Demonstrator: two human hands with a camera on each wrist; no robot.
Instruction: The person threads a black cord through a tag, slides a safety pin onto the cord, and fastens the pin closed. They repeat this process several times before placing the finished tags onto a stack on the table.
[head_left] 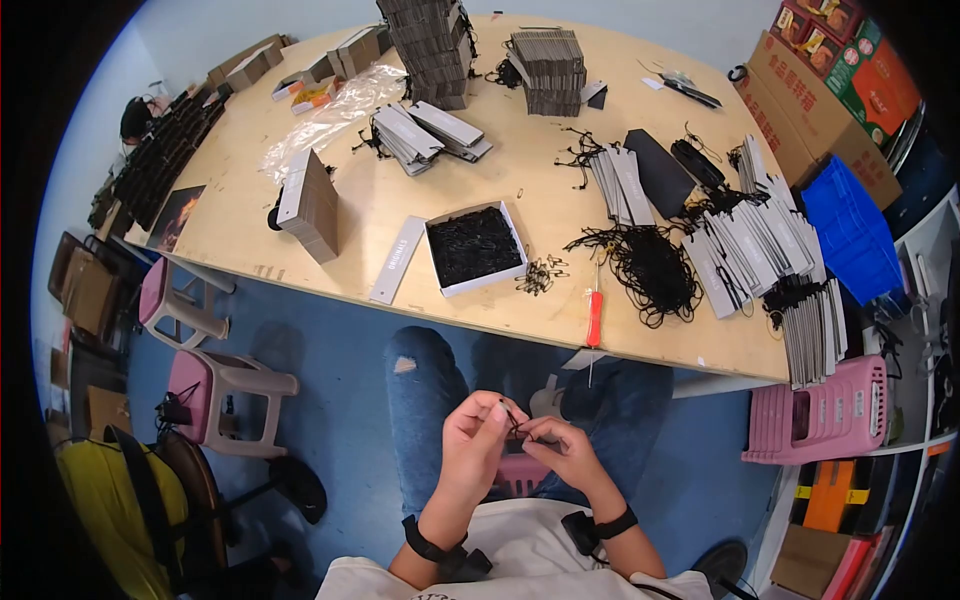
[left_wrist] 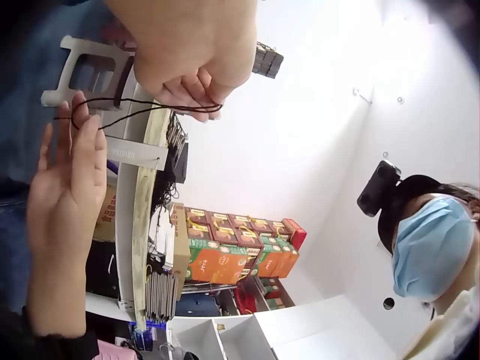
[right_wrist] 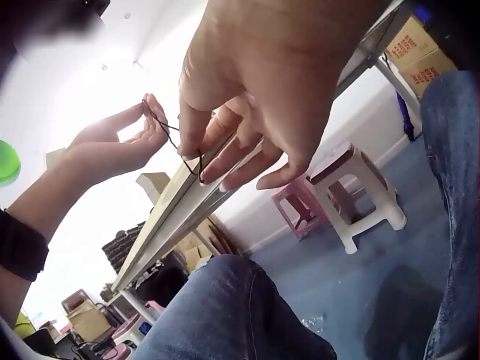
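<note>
Above the lap, a thin black cord [left_wrist: 154,109] stretches in a loop between the two hands. My left hand [head_left: 474,440] pinches one end of it between thumb and fingertips. The other end is pinched by my right hand [head_left: 563,452], at the tips of thumb and forefinger. Seen from the right wrist, the cord [right_wrist: 171,141] crosses the short gap between both hands' fingertips. On the table ahead, a white box [head_left: 487,288] full of small black pins stands beside a grey tag [head_left: 398,258] printed ORIGINALS.
The table's front edge [head_left: 480,322] runs just beyond the knees. A red-handled screwdriver [head_left: 595,318], a heap of black cords [head_left: 650,275] and stacked strung tags [head_left: 750,245] lie at right. Taller stacks [head_left: 430,50] stand behind. Stools [head_left: 235,395] are at left, a pink basket [head_left: 815,410] at right.
</note>
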